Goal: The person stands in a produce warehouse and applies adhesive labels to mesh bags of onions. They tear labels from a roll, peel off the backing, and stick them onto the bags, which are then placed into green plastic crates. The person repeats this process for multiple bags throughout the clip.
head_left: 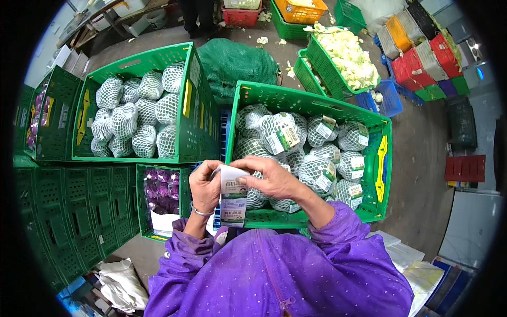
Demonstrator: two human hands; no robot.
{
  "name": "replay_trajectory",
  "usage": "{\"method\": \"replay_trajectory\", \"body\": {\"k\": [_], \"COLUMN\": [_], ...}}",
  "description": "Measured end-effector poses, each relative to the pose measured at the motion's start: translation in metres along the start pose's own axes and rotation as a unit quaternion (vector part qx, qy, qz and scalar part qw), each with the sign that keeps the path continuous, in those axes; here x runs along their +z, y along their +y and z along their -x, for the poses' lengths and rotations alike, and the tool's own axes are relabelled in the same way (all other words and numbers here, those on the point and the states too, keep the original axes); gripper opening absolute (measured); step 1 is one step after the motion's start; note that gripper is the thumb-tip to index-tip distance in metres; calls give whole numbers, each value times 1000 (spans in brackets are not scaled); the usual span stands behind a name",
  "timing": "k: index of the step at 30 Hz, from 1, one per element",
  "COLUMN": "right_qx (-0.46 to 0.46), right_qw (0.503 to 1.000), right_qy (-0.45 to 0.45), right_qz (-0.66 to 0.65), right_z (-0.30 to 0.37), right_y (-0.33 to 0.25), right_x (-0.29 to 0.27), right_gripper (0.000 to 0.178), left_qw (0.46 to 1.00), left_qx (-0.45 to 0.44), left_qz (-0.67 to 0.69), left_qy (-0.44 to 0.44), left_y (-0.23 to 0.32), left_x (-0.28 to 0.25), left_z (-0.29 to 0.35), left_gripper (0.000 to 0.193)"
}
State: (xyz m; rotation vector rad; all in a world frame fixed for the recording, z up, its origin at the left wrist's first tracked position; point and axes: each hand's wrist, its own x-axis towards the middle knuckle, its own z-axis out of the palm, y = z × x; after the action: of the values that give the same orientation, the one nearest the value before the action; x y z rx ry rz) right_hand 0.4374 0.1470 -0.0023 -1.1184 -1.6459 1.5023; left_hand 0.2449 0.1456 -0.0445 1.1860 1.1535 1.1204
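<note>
My left hand (205, 186), a band round its wrist, is closed on the upper left edge of a strip of printed labels (233, 203). The strip hangs down in front of my purple jacket. From the other side my right hand (270, 178) grips the top of the strip, with the thumb lying on its face. Both hands are over the near left corner of a green crate (311, 100). Inside it lie several round vegetables in white foam nets (317, 173), and many of them carry a label.
To the left stands another green crate (185, 105) with net-wrapped vegetables showing no labels. A smaller crate holds purple packs (160, 186). Stacked green crates (79, 211) line the left side. Beyond are a green sack (237, 66) and a crate of pale leaves (346, 55).
</note>
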Motion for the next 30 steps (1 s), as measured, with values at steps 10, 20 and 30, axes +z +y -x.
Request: {"method": "replay_trajectory", "body": {"k": [10, 20, 30], "right_qx": [-18, 128, 235], "right_qw": [995, 959, 909], "right_qy": [63, 169, 151], "right_qz": [81, 188, 309], "right_z": [-7, -110, -133], "right_y": [16, 114, 140], "right_x": [-17, -101, -103], "right_gripper": [10, 14, 24], "left_qw": [989, 992, 981], "left_qx": [-7, -54, 68], "left_qz": [-138, 12, -181], "left_qy": [44, 110, -29], "left_y": [-19, -8, -4], "left_x": [-11, -49, -72], "left_z": [19, 25, 25], "left_gripper": [35, 11, 14]}}
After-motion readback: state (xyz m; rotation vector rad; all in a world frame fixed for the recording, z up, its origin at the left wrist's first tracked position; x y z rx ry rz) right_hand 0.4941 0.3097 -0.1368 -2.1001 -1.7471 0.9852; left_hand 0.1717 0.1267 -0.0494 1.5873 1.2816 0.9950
